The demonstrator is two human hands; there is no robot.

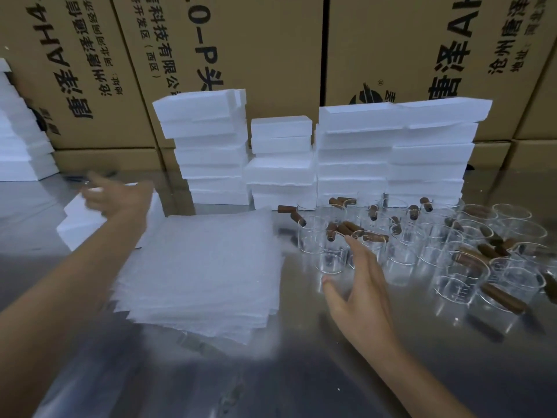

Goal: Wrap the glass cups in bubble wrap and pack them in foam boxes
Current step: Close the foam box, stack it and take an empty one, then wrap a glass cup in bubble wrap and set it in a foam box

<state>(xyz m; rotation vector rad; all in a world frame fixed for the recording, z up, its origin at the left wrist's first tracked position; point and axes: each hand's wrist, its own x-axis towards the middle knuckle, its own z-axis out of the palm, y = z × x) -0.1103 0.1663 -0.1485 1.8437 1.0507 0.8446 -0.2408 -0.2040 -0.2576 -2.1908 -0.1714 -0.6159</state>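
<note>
Just ahead of the right hand (358, 279), and a little to its thumb side, the nearest glass cup (331, 255) is standing upright at the edge of the cluster of glass cups (452, 245), its mouth facing up and its brown handle (331, 232) sticking out from the rim away from the palm. The right hand is hovering low over the steel table (301, 372) with fingers spread and lightly bent, thumb held apart, gripping nothing; its fingertips (351, 241) are reaching level with that cup's rim, very near it or perhaps just brushing the glass behind, which I cannot settle. The cup's long axis is running straight up from the table, so the open span between thumb and fingers is lying roughly square to it, which looks right for closing round the wall from the side. The left hand (116, 196) is lying far off on the other side, blurred, stretched toward a loose foam box (81, 227) beyond the stack of bubble wrap sheets (199, 273); its fingers appear extended and I see nothing held in them. The wrap stack is sitting between the two hands, just beside the right thumb. So the right hand is plainly the nearer one to the cups, and the coming move seems to be a short reach forward, then a carry sideways onto the wrap. Behind the cups, the stacked foam boxes (391, 152) are waiting, well beyond either grip.
</note>
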